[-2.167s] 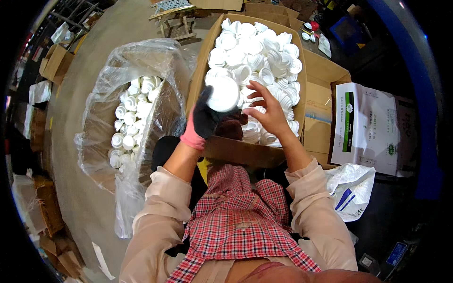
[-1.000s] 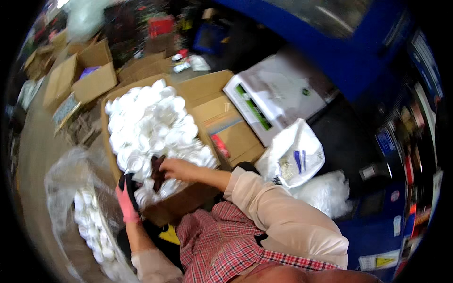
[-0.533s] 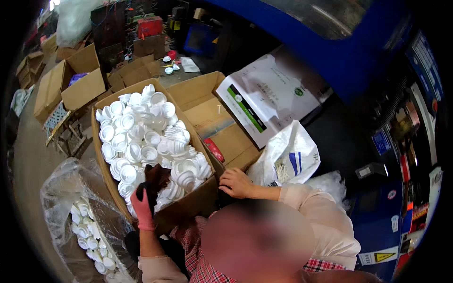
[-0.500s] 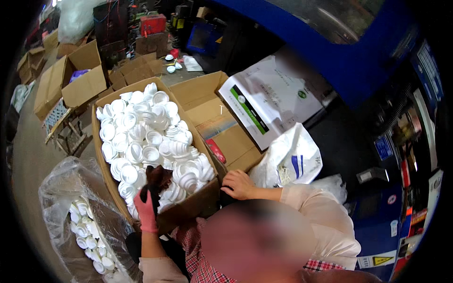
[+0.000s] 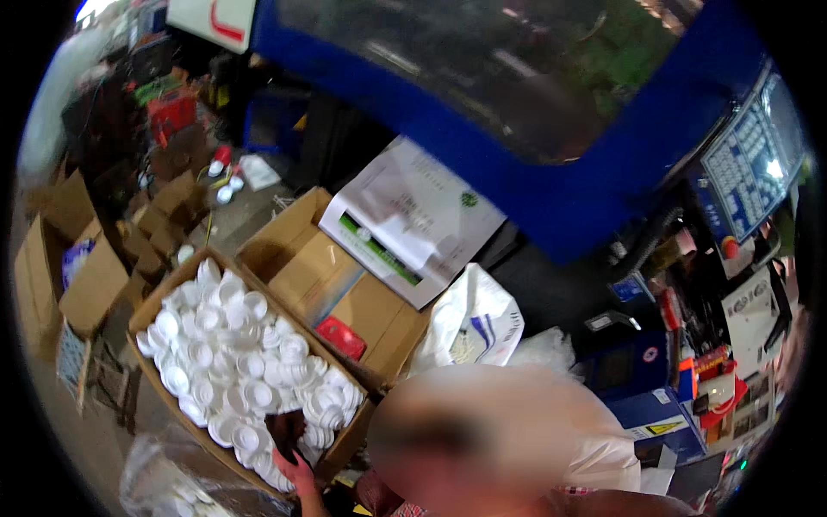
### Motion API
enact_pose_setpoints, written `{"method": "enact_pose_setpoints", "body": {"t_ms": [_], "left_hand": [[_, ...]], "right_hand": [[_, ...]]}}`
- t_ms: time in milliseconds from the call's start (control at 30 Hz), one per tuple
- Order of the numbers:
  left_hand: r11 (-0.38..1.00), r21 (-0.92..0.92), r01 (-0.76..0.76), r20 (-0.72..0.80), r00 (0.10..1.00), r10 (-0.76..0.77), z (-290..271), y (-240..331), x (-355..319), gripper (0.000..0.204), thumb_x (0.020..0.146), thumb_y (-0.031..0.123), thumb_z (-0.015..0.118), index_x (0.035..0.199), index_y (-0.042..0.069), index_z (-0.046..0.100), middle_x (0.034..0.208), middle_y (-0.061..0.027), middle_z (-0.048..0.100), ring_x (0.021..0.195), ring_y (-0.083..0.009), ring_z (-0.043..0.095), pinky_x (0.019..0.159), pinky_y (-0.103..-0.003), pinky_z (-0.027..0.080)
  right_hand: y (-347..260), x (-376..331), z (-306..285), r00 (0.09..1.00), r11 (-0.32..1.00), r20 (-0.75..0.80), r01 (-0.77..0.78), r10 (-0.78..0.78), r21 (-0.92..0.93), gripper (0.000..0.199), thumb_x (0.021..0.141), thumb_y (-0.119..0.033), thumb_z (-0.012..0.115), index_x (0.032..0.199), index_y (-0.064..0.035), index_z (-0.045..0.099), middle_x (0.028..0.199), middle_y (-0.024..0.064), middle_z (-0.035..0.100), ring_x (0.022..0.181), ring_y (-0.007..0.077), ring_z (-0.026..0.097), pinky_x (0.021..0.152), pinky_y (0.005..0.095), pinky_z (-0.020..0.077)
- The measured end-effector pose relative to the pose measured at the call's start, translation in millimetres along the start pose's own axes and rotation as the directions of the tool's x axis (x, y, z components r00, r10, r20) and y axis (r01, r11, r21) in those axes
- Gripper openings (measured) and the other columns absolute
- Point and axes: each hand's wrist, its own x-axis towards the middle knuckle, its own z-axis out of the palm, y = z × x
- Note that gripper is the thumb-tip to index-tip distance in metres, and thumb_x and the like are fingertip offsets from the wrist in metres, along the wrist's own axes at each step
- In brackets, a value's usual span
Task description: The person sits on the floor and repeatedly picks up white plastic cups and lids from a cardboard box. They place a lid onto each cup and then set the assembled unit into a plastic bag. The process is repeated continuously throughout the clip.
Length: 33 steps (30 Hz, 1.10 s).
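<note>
My left hand (image 5: 295, 461) reaches over the near corner of an open cardboard box (image 5: 183, 431) filled with white plastic caps (image 5: 245, 366). It wears a pink work glove whose finger part is dark brown. Those dark fingers rest at or just above the caps; blur and the dark colour hide whether they grip one. My right hand does not show; a blurred patch covers the lower middle of the head view.
Beside the caps stands another open cardboard box (image 5: 297, 280) with a red object (image 5: 341, 337) inside. A white printed carton (image 5: 405, 220), a white plastic bag (image 5: 474, 319) and a blue machine (image 5: 551, 207) lie beyond. Clear plastic sheeting (image 5: 155, 470) is at lower left.
The view has swung right and up, so the boxes sit lower and further left. My right hand, earlier at the box's near right edge, has gone from sight. My left hand stays over the caps.
</note>
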Motion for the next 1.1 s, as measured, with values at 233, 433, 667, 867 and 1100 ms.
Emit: {"method": "enact_pose_setpoints", "body": {"t_ms": [233, 433, 667, 867, 1100], "left_hand": [[0.994, -0.044, 0.103, 0.513, 0.856, -0.066, -86, 116, 32, 0.047, 0.088, 0.024, 0.065, 0.123, -0.006, 0.055, 0.12, -0.0282, 0.059, 0.113, -0.0412, 0.056, 0.095, -0.045, 0.044], [0.969, -0.125, -0.213, 0.658, 0.713, 0.242, -121, 311, 101, 0.047, 0.087, 0.026, 0.065, 0.121, -0.005, 0.056, 0.118, -0.0281, 0.06, 0.111, -0.0413, 0.057, 0.094, -0.045, 0.045], [0.918, -0.19, -0.349, 0.678, 0.629, 0.38, -142, 417, 122, 0.047, 0.086, 0.028, 0.066, 0.119, -0.005, 0.058, 0.116, -0.0279, 0.06, 0.11, -0.0413, 0.057, 0.092, -0.045, 0.045], [0.91, -0.187, -0.371, 0.7, 0.6, 0.389, -137, 442, 112, 0.048, 0.085, 0.03, 0.066, 0.117, -0.004, 0.059, 0.114, -0.0277, 0.061, 0.108, -0.0413, 0.058, 0.091, -0.045, 0.046], [0.891, -0.191, -0.413, 0.727, 0.55, 0.411, -127, 464, 110, 0.048, 0.084, 0.033, 0.066, 0.115, -0.004, 0.06, 0.112, -0.0275, 0.062, 0.107, -0.0414, 0.058, 0.09, -0.045, 0.046]], "right_hand": [[-40, -105, -105, 0.984, 0.908, -0.108, -0.086, 0.142, 0.41, 0.014, 0.082, -0.011, 0.054, 0.09, -0.0012, 0.06, 0.101, 0.0165, 0.055, 0.103, 0.0338, 0.055, 0.086, 0.042, 0.0467], [-78, -230, -494, 0.384, 0.716, -0.895, -0.689, 0.227, -0.114, 0.018, 0.091, -0.011, 0.055, 0.106, -0.0014, 0.06, 0.113, 0.0165, 0.062, 0.097, 0.0285, 0.065, 0.073, 0.0348, 0.0572], [-114, -346, -732, -0.025, 0.322, -1.0, -0.946, 0.0, 0.024, 0.022, 0.089, -0.013, 0.057, 0.105, -0.0005, 0.048, 0.143, 0.0222, 0.043, 0.059, 0.0264, 0.066, 0.048, 0.0335, 0.0526], [-87, -372, -768, -0.076, 0.275, -0.997, -0.958, 0.018, 0.078, 0.025, 0.091, -0.018, 0.056, 0.103, -0.0012, 0.044, 0.143, 0.0245, 0.042, 0.058, 0.0297, 0.066, 0.046, 0.0377, 0.0519], [-84, -377, -771, -0.138, 0.321, -0.98, -0.93, 0.14, 0.177, 0.025, 0.092, -0.02, 0.057, 0.105, -0.0012, 0.047, 0.146, 0.0179, 0.041, 0.063, 0.036, 0.066, 0.053, 0.043, 0.0525]]}}
